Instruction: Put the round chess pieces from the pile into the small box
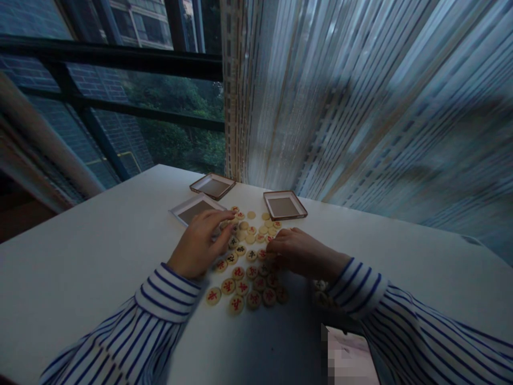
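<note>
Chinese chess pieces (241, 250), round and pale with red or black characters, lie spread on the white table between my hands. Some show no character. My left hand (202, 240) reaches over the left side of the spread, its thumb and index finger apart near the far pieces. At the right side, my right hand (300, 251) is closed, fingers curled down among the pieces; whatever sits under its fingertips is hidden. Several red-character pieces (254, 299) are grouped nearest me. More pieces (319, 286) are partly covered by my right sleeve.
Three shallow trays stand beyond the pieces: a brown-rimmed one (212, 185), a white-rimmed one (184, 207) partly behind my left hand, and another brown-rimmed one (285, 205). A phone (352, 355) lies below my right forearm. Curtain (340, 96) and window rails border the table's far edge.
</note>
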Demonstrator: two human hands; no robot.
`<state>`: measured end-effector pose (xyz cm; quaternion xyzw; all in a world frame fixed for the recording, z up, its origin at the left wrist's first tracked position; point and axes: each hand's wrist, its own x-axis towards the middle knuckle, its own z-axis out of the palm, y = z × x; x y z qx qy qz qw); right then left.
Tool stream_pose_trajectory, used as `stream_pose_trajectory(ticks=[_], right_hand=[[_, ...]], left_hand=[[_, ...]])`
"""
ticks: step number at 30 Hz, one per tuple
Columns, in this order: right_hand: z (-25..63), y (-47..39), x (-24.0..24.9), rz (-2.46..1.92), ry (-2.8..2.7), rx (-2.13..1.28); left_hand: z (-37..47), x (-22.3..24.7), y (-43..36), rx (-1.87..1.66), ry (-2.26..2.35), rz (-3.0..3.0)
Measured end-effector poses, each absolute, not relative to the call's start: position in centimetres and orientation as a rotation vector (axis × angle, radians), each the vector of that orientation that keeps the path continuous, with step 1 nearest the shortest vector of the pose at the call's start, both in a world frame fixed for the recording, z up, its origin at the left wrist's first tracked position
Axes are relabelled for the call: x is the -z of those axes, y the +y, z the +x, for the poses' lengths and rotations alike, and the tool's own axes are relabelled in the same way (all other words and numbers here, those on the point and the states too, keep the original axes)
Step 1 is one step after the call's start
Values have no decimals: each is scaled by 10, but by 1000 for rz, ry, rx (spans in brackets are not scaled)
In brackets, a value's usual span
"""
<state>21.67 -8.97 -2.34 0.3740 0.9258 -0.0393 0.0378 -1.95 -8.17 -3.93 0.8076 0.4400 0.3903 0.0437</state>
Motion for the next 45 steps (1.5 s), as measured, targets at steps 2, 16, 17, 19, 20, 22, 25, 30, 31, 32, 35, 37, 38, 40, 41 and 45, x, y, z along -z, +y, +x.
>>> stream_pose_trajectory(ticks=[2, 16, 17, 19, 20, 22, 25, 30, 31, 32, 35, 37, 38, 40, 41, 45], right_hand=[[216, -88, 23, 1136, 2837, 119], [230, -90, 35, 1355, 3257, 585], [229, -90, 35, 1361, 3281, 639], [229, -90, 33, 1408, 3281, 756], [229, -91, 32, 1446, 3260, 812], [229, -92, 31, 1523, 3219, 887], [230, -93, 29, 1562, 3220, 856], [234, -92, 29, 1471, 3294, 630], [235, -92, 29, 1426, 3301, 573], [235, -91, 29, 1378, 3298, 509], [234, -91, 29, 1276, 3203, 304], [232, -91, 29, 1257, 3124, 223], [231, -91, 29, 1258, 3091, 207], [230, -90, 30, 1265, 3048, 200], [230, -89, 31, 1266, 3034, 200], [231, -85, 34, 1265, 2999, 184]], left_hand=[[-19, 38, -83, -1190, 1392, 2400], [-14, 40, -86, -1155, 1418, 2325], [-14, 39, -86, -1148, 1415, 2330], [-13, 39, -86, -1129, 1411, 2345], [-13, 39, -86, -1122, 1410, 2351], [-12, 39, -87, -1124, 1415, 2355], [-13, 39, -86, -1129, 1421, 2357], [-13, 40, -86, -1134, 1421, 2370], [-13, 40, -86, -1131, 1421, 2375], [-13, 41, -86, -1129, 1421, 2381], [-13, 42, -84, -1121, 1417, 2403], [-13, 43, -83, -1124, 1402, 2418], [-14, 44, -83, -1123, 1393, 2422], [-15, 44, -82, -1118, 1382, 2422], [-15, 44, -82, -1116, 1377, 2421], [-16, 43, -82, -1133, 1373, 2417]])
